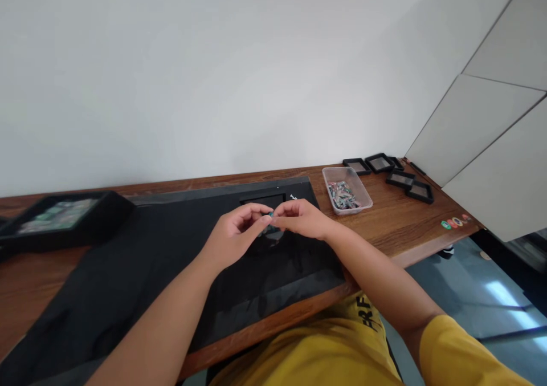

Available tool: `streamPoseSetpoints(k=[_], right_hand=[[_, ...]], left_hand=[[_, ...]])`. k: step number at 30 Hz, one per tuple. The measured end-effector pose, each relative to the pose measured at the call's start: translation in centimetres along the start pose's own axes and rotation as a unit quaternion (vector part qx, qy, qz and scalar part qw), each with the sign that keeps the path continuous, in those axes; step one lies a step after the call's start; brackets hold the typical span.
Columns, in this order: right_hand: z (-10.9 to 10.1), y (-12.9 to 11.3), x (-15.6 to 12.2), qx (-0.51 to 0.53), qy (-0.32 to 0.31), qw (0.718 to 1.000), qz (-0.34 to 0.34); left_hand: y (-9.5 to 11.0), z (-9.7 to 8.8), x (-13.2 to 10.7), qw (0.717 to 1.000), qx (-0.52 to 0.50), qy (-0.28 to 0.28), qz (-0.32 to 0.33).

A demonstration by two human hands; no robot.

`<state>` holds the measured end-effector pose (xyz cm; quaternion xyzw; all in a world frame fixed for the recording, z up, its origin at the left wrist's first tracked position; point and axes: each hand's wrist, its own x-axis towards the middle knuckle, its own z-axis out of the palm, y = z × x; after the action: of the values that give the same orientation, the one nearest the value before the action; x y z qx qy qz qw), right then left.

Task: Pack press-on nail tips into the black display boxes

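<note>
Above a black mat (154, 260), my left hand (235, 232) and my right hand (301, 218) meet with their fingertips together. Thumb and fingers of both are closed in a pinch on a small dark teal piece (270, 214), mostly hidden by the fingers. Its exact kind is too small to make out. Under the hands lies something dark and glossy (273, 236), partly covered by them. Just behind my hands a black frame (262, 198) rests on the mat, with a small white scrap (293, 197) at its right.
A clear plastic tub (362, 195) of small, colourful wrapped-looking pieces (343, 195) stands right of the mat. Several black frames (400, 178) lie farther right. Small round stickers or discs (457, 222) sit near the right edge. A large black box-like frame (106, 209) is at left.
</note>
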<state>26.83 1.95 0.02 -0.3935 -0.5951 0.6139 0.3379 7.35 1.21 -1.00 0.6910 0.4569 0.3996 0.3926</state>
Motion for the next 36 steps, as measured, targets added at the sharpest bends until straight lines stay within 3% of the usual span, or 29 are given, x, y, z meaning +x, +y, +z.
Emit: streamPoseSetpoints(k=[8, 14, 17, 21, 23, 30, 36], right_hand=[[-0.4, -1.4, -0.7, 0.067, -0.047, 0.993, 0.086], [-0.5, -1.7, -0.8, 0.056, -0.059, 0.992, 0.102], [-0.7, -1.4, -0.6, 0.004, -0.021, 0.994, 0.104], [-1.1, -0.5, 0.0, -0.113, 0.097, 0.987, 0.064], [-1.2, -0.1, 0.1, -0.169, 0.127, 0.976, 0.043], [-1.0, 0.1, -0.2, -0.314, 0.139, 0.938, 0.044], [-0.8, -0.2, -0.3, -0.352, 0.136, 0.925, 0.051]], left_hand=[[0.3, 0.1, -0.2, 0.999, 0.012, -0.018, 0.032], [0.2, 0.1, -0.2, 0.999, 0.037, -0.018, 0.027], [-0.1, 0.1, -0.2, 0.996, 0.087, -0.017, 0.017], [-0.3, 0.4, -0.1, 0.98, 0.199, -0.027, -0.008], [-0.1, 0.7, -0.1, 0.97, 0.241, -0.028, -0.025], [0.8, 1.6, -0.1, 0.949, 0.307, -0.03, -0.068], [0.6, 1.6, 0.0, 0.947, 0.313, -0.034, -0.067]])
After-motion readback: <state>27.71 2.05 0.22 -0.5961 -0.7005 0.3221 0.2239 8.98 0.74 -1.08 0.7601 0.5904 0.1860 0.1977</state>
